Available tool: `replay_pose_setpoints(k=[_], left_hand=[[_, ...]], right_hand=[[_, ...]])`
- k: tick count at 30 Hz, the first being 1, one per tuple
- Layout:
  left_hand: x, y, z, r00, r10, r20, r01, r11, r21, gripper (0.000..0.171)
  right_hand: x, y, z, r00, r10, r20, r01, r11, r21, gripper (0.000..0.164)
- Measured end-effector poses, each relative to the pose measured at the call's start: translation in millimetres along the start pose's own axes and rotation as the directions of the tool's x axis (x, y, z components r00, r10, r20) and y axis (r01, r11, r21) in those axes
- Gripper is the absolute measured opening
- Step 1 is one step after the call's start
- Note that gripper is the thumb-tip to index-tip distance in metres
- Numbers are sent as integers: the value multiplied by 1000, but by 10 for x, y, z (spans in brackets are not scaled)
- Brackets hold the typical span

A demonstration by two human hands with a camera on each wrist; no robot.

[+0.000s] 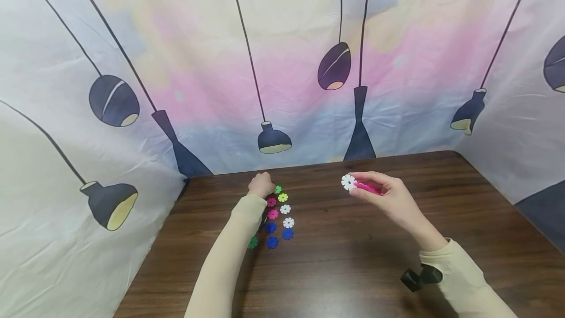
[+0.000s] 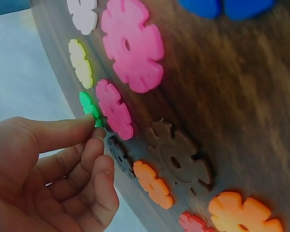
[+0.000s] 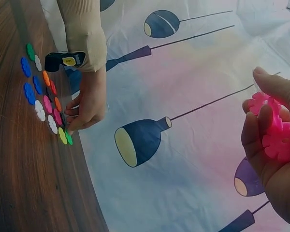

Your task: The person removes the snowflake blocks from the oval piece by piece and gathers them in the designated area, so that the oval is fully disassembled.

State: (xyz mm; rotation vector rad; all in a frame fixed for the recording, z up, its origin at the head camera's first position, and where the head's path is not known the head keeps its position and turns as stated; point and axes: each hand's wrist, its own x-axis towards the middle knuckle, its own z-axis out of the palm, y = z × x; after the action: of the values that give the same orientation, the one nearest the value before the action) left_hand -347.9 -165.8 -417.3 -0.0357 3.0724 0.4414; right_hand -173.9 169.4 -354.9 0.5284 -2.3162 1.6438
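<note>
My left hand point(image 1: 261, 185) is at the far end of a group of flat plastic flower discs on the table. Its thumb and index finger pinch the rim of a bright green flower disc point(image 2: 88, 104). Beside it lie a yellow disc point(image 2: 80, 64), a pink disc point(image 2: 114, 109) and a black disc point(image 2: 120, 156). Raised over the table on the right, my right hand point(image 1: 390, 195) grips several joined pink flower discs point(image 3: 281, 140). A white flower disc point(image 1: 348, 182) stands at the end of that joined piece, at the fingertips.
More loose discs lie toward me in rough rows, including a blue disc point(image 1: 272, 242), a white disc point(image 1: 288, 222) and an orange disc point(image 2: 152, 184). The brown wooden table point(image 1: 335, 269) meets a hanging cloth point(image 1: 300, 97) printed with lamps at its far edge.
</note>
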Motion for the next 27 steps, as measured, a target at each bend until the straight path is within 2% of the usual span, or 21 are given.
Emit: replay_pose_setpoints(k=[6, 10, 13, 16, 20, 22, 27], left_hand=[[-5, -46, 28, 999, 33, -42, -33, 999, -15, 9], [-41, -7, -51, 995, 70, -77, -76, 994, -79, 33], [-96, 67, -176, 985, 136, -109, -151, 977, -153, 49], [-188, 164, -310, 966, 212, -147, -243, 941, -234, 45], [-365, 323, -473, 935, 294, -199, -345, 884, -316, 26], [-477, 415, -553, 914, 334, -230, -396, 853, -339, 19], [-813, 633, -740, 855, 426, -296, -514, 772, -375, 18]], right_hand=[[21, -11, 10, 1000, 3, 20, -2, 1000, -12, 42], [34, -28, 7, 1000, 5, 30, -4, 1000, -12, 41], [41, -40, 8, 1000, 6, 27, -6, 1000, -6, 38], [46, -48, 22, 1000, 9, 22, -9, 1000, 17, 33], [44, -52, 56, 1000, 7, 24, -8, 998, 59, 28], [39, -55, 76, 1000, 1, 23, -3, 997, 78, 26], [23, -64, 115, 1000, -22, 19, 20, 995, 94, 23]])
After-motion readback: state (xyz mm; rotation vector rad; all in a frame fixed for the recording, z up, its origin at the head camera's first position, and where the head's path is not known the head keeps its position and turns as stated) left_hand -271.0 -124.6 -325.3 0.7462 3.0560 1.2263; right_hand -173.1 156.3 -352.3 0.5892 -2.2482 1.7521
